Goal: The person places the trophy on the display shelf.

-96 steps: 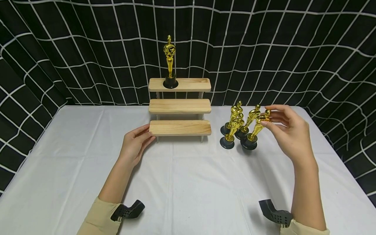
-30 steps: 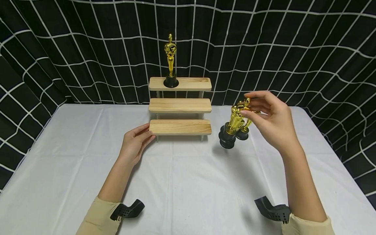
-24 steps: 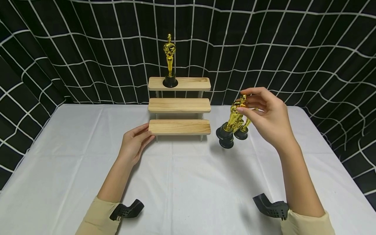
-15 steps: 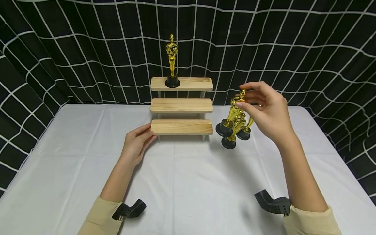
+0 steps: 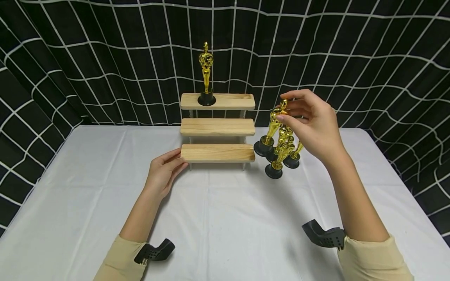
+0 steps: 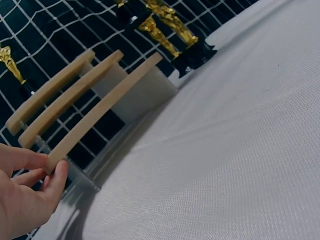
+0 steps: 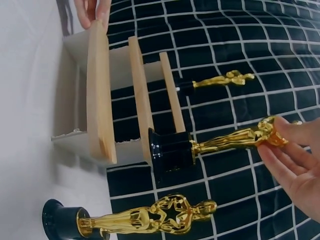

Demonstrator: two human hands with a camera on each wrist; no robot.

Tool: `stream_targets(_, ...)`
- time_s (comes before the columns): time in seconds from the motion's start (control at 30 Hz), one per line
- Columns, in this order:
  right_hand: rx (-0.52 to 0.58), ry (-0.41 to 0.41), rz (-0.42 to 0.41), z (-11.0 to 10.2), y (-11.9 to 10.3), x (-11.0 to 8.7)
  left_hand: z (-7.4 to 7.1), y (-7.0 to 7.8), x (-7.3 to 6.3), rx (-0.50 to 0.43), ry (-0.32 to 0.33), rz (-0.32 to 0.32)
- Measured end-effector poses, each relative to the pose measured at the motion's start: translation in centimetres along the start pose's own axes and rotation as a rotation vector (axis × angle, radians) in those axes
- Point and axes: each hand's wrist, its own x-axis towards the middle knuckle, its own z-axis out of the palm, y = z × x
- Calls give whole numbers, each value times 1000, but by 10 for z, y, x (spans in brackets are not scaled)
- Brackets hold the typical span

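My right hand pinches a gold trophy statuette by its upper body, between thumb and fingers. The statuette is raised, slightly tilted, its black round base toward the shelf. My left hand grips the left end of the lowest board of a three-step wooden display shelf; in the left wrist view its thumb and fingers pinch that board's end. Another trophy statuette stands upright on the top board, left of its middle. Several more statuettes stand on the table below my right hand, partly hidden by it and the held one.
A white cloth covers the table. Behind it hangs a black curtain with a white grid. The standing statuettes are close to the shelf's right side. Black wrist mounts stick out inward from both cuffs.
My right hand has taken one statuette from the group, lifted it and carried it left toward the shelf. My left hand has stayed on the lowest board.
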Motion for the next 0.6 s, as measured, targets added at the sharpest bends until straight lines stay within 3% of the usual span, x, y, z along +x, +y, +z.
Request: stream_targets(0.6,-4,10,8,5,-5,23,0,0,0,5,5,2)
